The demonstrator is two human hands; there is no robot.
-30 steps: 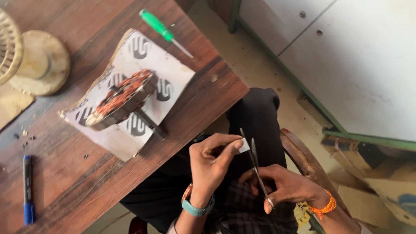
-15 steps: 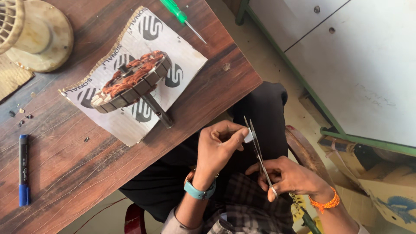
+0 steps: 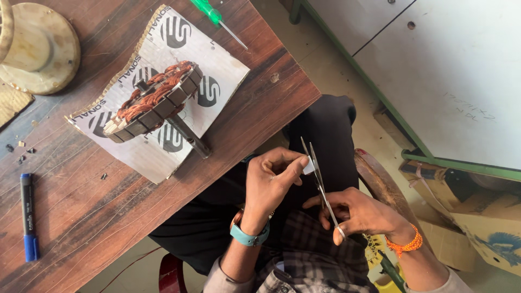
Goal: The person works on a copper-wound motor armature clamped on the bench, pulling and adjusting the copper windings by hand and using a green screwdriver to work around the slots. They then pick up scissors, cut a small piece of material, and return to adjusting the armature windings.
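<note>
1. I see the right hand (image 3: pixel 358 214) working a pair of scissors (image 3: pixel 320 184) over the lap, off the table's near right corner. Its fingers are clamped on the handles, and the blades stand slightly apart.
2. The left hand (image 3: pixel 268 182) pinches a small white strip (image 3: pixel 309 166) between thumb and forefinger, fingers together on it. The strip sits against the blades, near their upper half.
3. On the wooden table (image 3: pixel 81 217), well apart from both hands, a copper-wound stator (image 3: pixel 154 100) on its shaft lies tilted on a printed cardboard sheet (image 3: pixel 217 65) in the table's middle.
4. A green-handled screwdriver (image 3: pixel 217 19) lies at the far edge, and a blue marker (image 3: pixel 28 217) lies near the left edge. A round cream base (image 3: pixel 38 49) occupies the far left corner.
5. Risk, as I judge it: the left thumb and forefinger are just beside the blades; a closing cut could nick a fingertip if the strip is fed too deep.
6. Risk: the strip is small and held only at one end, so it could twist between the blades and cut crooked.
7. Risk: the cut piece could drop between the knees to the floor, since nothing under the hands would catch it.
</note>
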